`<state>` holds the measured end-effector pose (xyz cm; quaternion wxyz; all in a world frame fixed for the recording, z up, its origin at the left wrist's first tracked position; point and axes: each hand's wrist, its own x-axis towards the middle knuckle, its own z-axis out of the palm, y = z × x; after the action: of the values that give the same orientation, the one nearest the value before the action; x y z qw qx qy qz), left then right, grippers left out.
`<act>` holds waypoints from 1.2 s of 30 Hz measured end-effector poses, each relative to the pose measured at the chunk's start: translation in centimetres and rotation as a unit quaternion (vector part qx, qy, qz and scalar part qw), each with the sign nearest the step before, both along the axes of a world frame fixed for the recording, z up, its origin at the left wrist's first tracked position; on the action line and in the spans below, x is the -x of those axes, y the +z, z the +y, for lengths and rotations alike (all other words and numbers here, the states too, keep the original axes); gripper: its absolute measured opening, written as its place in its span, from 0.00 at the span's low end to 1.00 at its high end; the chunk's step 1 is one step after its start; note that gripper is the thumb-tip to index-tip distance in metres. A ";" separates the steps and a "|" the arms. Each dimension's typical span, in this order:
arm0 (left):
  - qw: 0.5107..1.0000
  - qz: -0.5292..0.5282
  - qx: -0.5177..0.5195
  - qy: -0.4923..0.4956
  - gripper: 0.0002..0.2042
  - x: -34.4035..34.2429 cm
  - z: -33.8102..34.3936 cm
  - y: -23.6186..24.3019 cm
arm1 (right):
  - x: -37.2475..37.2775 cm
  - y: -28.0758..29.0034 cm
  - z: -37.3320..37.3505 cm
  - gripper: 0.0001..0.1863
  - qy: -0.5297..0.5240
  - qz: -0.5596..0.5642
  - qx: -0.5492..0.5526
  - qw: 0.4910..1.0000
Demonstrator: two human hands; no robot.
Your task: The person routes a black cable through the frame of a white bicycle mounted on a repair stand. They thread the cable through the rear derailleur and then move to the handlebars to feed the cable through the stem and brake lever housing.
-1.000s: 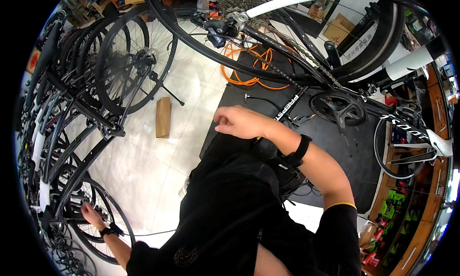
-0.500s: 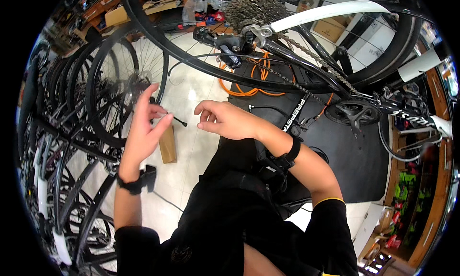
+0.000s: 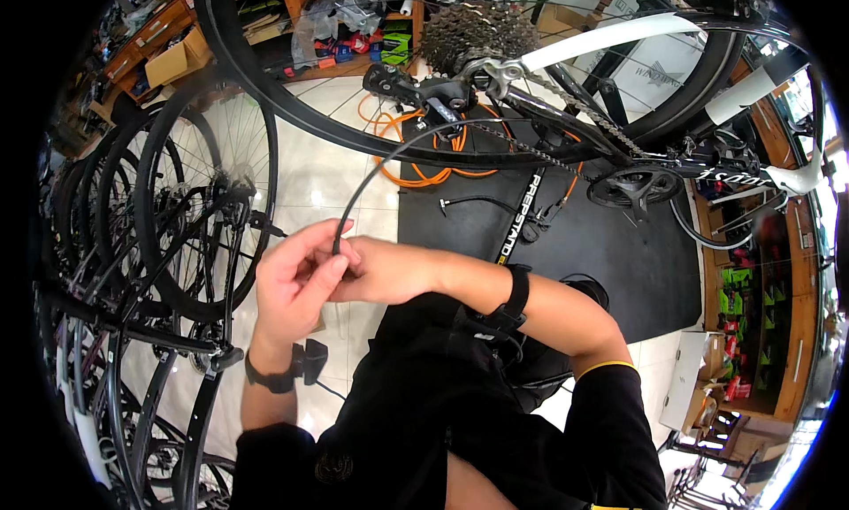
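While my left hand [image 3: 292, 284] pinches the thin, black, curved cable [image 3: 381, 163] below the dark, toothed, metal cassette [image 3: 478, 37], my right hand [image 3: 385, 271], also below it, is partly hidden; I cannot tell its grip.

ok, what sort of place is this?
Probably a cycle shop or repair workshop: a raised bike over a black mat, parked bikes lined up at left, and wooden shelving at right.
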<state>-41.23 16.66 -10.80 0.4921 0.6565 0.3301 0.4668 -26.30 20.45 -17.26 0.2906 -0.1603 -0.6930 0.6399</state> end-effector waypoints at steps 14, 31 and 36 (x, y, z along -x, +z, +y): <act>0.990 -0.047 -0.121 0.056 0.10 3.4 1.2 -1.5 | -0.9 14.2 1.2 0.09 -0.176 -0.081 -0.118 0.974; 0.972 -0.083 -0.160 0.151 0.06 1.7 3.3 -3.8 | -0.7 12.0 3.3 0.07 -0.197 -0.058 -0.322 0.924; 0.975 -0.100 -0.122 0.156 0.05 0.7 3.2 -4.0 | -1.3 11.8 3.8 0.05 -0.213 -0.040 -0.382 0.898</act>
<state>-41.91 19.83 -14.78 0.3604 0.6020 0.3180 0.6376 -24.97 24.23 -5.48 0.4313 -0.2065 -0.8443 0.2419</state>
